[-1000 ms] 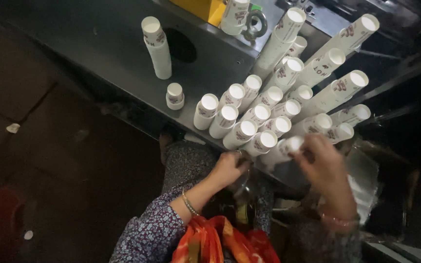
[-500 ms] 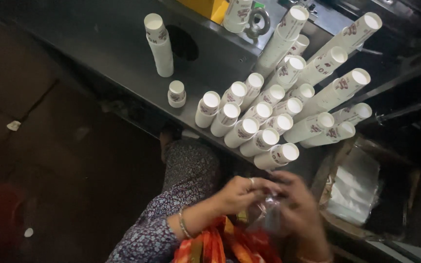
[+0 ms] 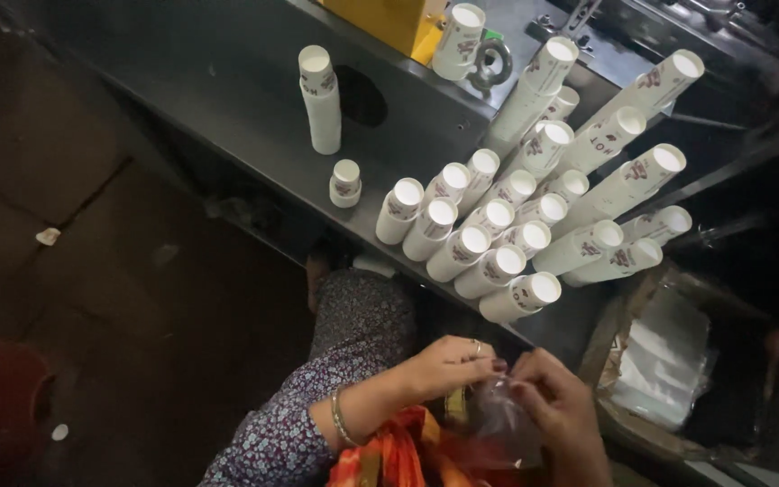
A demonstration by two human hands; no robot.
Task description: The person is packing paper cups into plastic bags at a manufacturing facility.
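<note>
Both hands meet low in the head view, over my lap. My left hand and my right hand pinch a thin clear plastic bag between them, fingers at its top edge. Above them, on a dark metal table, stand several tall stacks of white paper cups packed close together. The nearest stack stands at the table's front edge just above my hands.
A separate tall cup stack and a short one stand apart to the left. A yellow machine part sits at the back. A cardboard box holding clear plastic bags stands to my right. Dark floor lies to the left.
My right hand came down from the cup stacks at the table's edge to my lap. Both hands now hold the clear bag close together.
</note>
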